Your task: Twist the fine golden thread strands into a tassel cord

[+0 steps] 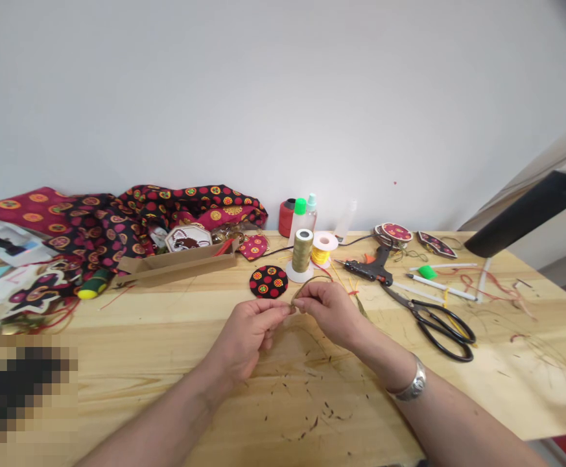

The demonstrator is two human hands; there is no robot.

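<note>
My left hand [249,334] and my right hand [334,312] meet over the middle of the table, fingertips nearly touching. Both pinch a thin olive cord [318,278], which loops up behind the right fingers; its exact end is hidden between the fingertips. Just beyond the hands lies a round black fabric disc [268,283] with red and yellow flower dots. An olive thread spool [303,251] stands upright behind them, beside a white spool of yellow cord [323,249]. A tassel-like olive bundle [362,307] lies partly behind my right wrist.
To the right are black-handled scissors [441,327], a glue gun [373,267], a white pen [443,286] and loose cords. Bottles [300,217] stand near the wall. Patterned fabric [166,204] and a cardboard tray [178,266] are at left. Dark scraps [314,425] dot the front.
</note>
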